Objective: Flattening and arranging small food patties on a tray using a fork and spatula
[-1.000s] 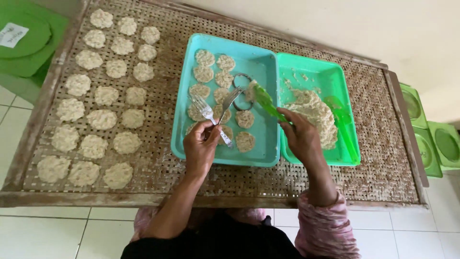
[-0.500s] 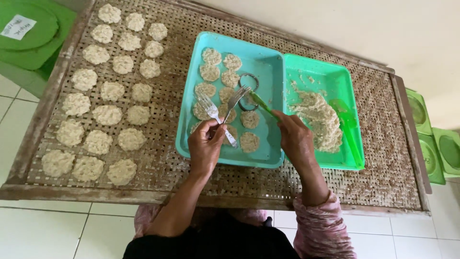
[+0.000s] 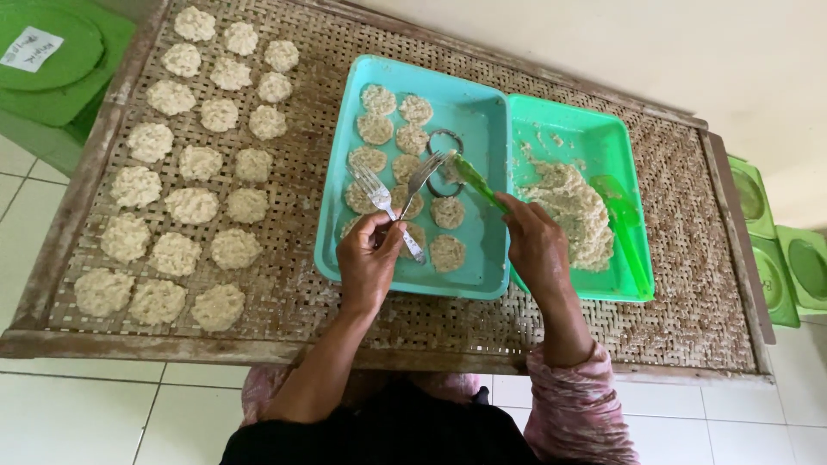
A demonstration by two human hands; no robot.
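I note the left hand (image 3: 369, 258) clenched on two forks (image 3: 398, 196), the right hand (image 3: 536, 243) grasping a green spoon (image 3: 472, 179) beside the metal ring (image 3: 444, 148) in the teal tray (image 3: 413, 275). Risk: the spoon's load may miss the ring and smear onto neighbouring patties (image 3: 447, 211), which lie close.

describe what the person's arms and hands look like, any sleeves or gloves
Both hands are bare, with no gloves; no rings or watch show. The left hand and its forearm are uncovered up to the elbow. The right hand leads into a pink patterned sleeve pushed up the forearm, bunched into folds near the elbow.
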